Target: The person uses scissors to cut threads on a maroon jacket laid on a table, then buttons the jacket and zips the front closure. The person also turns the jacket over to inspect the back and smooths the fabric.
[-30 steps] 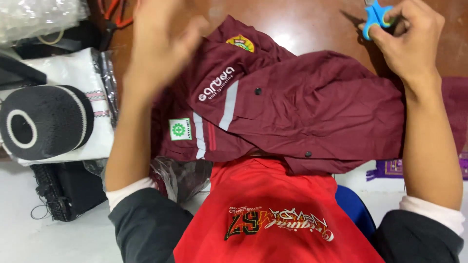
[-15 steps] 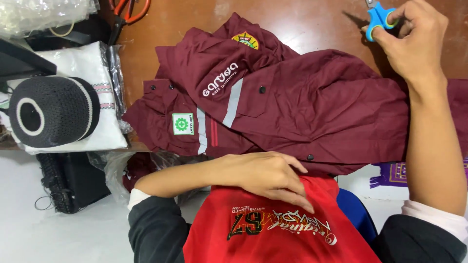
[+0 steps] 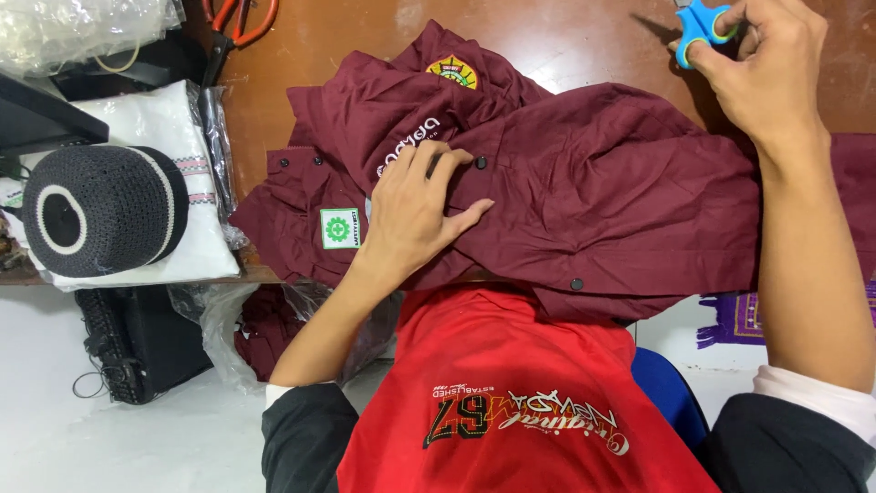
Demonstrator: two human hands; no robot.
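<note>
A maroon work shirt (image 3: 602, 183) with sewn patches and dark snap buttons lies crumpled on the brown wooden table (image 3: 566, 36). My left hand (image 3: 415, 210) rests flat on the shirt's front, fingers spread over the printed lettering and a grey stripe. My right hand (image 3: 766, 68) is at the table's far right, fingers closed around small blue scissors (image 3: 698, 23) with a green-edged handle. The scissors are above the shirt's upper right edge, apart from the fabric.
A dark knitted cap (image 3: 100, 210) sits on folded white cloth (image 3: 173, 119) at the left. Orange-handled scissors (image 3: 242, 18) lie at the table's top left beside clear plastic wrap (image 3: 82, 27). A plastic bag with maroon cloth (image 3: 265, 329) hangs below the table edge.
My left hand dropped from above the shirt down to my lap, then came back up and settled on the shirt's front. My right hand stayed holding the blue scissors.
</note>
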